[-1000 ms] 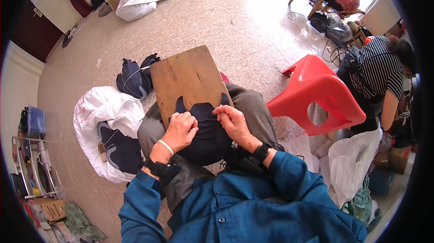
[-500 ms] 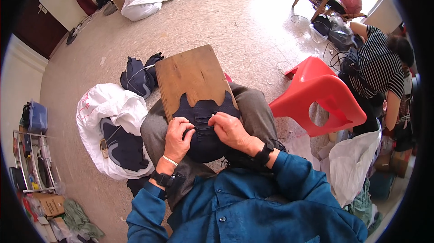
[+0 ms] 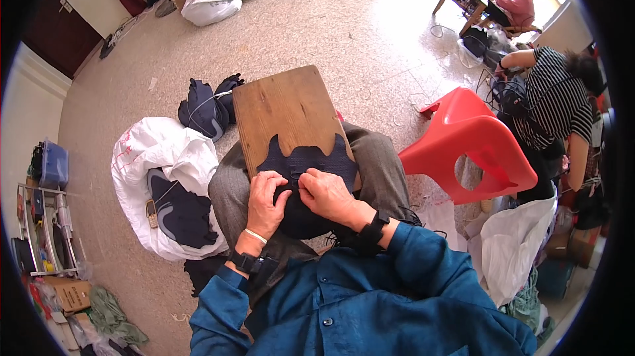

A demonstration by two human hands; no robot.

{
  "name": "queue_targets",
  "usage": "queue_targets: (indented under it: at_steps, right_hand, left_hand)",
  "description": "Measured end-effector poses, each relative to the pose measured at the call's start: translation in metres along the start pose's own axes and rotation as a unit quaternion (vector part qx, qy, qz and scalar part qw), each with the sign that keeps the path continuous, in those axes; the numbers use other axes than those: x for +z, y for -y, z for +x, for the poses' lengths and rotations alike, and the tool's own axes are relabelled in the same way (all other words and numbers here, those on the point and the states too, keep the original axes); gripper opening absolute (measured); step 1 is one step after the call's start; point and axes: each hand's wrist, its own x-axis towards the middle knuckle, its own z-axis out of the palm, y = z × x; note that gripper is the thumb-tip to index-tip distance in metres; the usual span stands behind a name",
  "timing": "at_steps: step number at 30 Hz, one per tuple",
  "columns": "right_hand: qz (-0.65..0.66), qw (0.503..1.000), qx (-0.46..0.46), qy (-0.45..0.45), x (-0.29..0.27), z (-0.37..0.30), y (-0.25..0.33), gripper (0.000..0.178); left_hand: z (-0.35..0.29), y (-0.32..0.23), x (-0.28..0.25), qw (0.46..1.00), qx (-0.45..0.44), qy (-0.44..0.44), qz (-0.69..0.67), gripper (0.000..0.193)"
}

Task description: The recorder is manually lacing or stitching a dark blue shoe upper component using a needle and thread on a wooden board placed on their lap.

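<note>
Brings the right hand (image 3: 329, 196) closer to the left hand (image 3: 267, 205) than half a second ago, and a little further down the dark fabric piece (image 3: 304, 157). Bends the fingers of both over its middle, with the right near the centre line and the left just to the side; cannot tell if pinching cloth or only pressing it. Has the piece directly beneath both hands, on the near end of the wooden board (image 3: 288, 108), with long axis straight ahead and horn-shaped tabs farthest away.
</note>
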Motion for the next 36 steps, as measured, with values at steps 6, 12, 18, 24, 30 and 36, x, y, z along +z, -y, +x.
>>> queue_targets:
  at_steps: [6, 12, 18, 24, 30, 36]
  right_hand:
    - [-0.008, 0.996, -0.048, 0.074, -0.008, 0.002, -0.008, 0.01]
    - [-0.017, 0.992, -0.06, 0.114, -0.015, 0.005, -0.012, 0.011]
    - [0.036, 0.996, -0.068, 0.055, -0.023, -0.009, -0.008, 0.012]
    - [0.028, 0.995, 0.063, -0.078, -0.061, -0.021, -0.031, 0.013]
    - [-0.067, 0.995, 0.058, -0.038, -0.058, -0.021, -0.032, 0.03]
    - [-0.088, 0.992, 0.087, 0.009, -0.059, -0.012, -0.033, 0.035]
  left_hand:
    - [0.001, 0.001, -0.001, 1.0, -0.002, 0.011, -0.002, 0.027]
    - [0.002, 0.0, 0.001, 1.0, -0.008, 0.013, 0.003, 0.024]
    - [0.005, -0.011, 0.006, 0.999, -0.034, 0.003, 0.031, 0.023]
    - [-0.006, -0.002, 0.003, 0.999, -0.026, -0.022, 0.037, 0.028]
    - [0.0, -0.005, 0.0, 0.983, -0.1, -0.077, 0.135, 0.055]
    - [0.022, -0.01, -0.011, 0.956, -0.253, 0.007, 0.15, 0.065]
